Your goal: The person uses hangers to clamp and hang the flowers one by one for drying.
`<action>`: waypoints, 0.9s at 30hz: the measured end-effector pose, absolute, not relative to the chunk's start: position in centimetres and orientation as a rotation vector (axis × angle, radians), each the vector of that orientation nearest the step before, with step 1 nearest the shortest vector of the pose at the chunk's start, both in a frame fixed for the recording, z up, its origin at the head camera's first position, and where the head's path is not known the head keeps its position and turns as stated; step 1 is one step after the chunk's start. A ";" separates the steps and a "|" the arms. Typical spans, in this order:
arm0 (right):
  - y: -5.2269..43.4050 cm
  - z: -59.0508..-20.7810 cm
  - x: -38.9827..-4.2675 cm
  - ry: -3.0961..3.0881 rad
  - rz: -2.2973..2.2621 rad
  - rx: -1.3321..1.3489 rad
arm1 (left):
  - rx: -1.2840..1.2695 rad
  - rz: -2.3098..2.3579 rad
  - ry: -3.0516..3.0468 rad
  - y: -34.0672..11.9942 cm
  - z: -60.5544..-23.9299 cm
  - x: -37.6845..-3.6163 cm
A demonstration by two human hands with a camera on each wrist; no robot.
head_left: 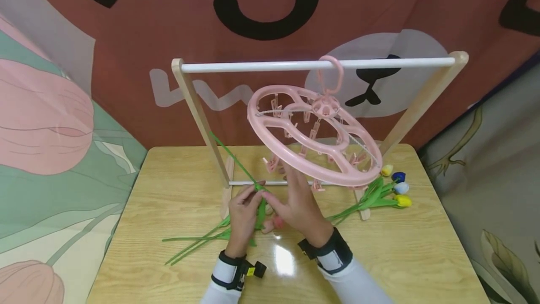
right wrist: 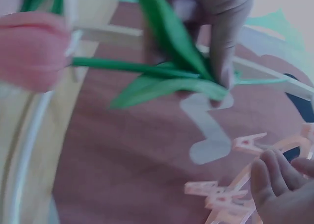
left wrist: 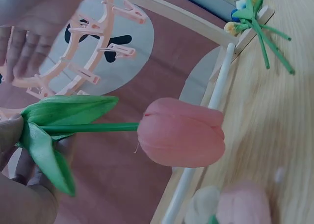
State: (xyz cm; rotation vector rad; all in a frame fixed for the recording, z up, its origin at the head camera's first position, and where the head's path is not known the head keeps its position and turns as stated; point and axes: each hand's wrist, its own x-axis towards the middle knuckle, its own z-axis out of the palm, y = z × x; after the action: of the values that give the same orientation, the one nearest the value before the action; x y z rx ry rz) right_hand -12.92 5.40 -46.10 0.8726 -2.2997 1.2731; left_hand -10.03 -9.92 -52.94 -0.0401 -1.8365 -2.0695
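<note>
The left hand (head_left: 243, 215) pinched the pink tulip (left wrist: 181, 132) at its leaves (stem toward the table's far edge (head_left: 177, 148)); the right hand (head_left: 301, 208) had loosely extended fingers.

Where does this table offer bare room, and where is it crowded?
Bare: left rear of the table, behind the loose stems; front right, between right sleeve and right edge. Crowded: the middle, beneath left hand and right hand, and right rear, around the bunched tulips.
</note>
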 end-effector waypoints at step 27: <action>4.7 -41.9 -14.3 -2.087 1.424 0.809 | -0.159 -1.938 -1.803 -10.0 -50.7 -10.9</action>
State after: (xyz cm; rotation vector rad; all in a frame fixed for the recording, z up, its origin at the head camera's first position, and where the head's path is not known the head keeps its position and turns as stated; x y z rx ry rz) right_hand -14.26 4.65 -41.86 0.8093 -2.0870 1.4243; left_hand -10.85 -9.97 -50.75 -0.1593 -1.8034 -1.9375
